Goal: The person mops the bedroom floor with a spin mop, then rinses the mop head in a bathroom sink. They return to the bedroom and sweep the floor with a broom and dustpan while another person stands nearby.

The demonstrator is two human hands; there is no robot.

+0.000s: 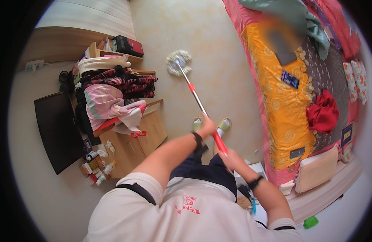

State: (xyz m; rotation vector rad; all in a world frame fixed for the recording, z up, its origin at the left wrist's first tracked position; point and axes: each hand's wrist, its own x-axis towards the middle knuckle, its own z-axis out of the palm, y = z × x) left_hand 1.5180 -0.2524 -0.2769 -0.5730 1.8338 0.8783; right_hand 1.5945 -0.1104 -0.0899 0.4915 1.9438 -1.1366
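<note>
Both hands are on the red and silver pole of a flat mop. My left hand is wrapped around it lower down, just above the slippers in the picture. Nearer my body, my right hand closes over the red upper grip. The pole slants away from me to a pale, fringed mop head, which rests on the tiled floor between the bed and the cabinets. My feet stand in green slippers close to the pole.
On the right, a bed holds a phone, a red cloth and folded bedding. At left are a clothes-laden chair, a wooden cabinet and a television. A black-and-red case sits on a shelf.
</note>
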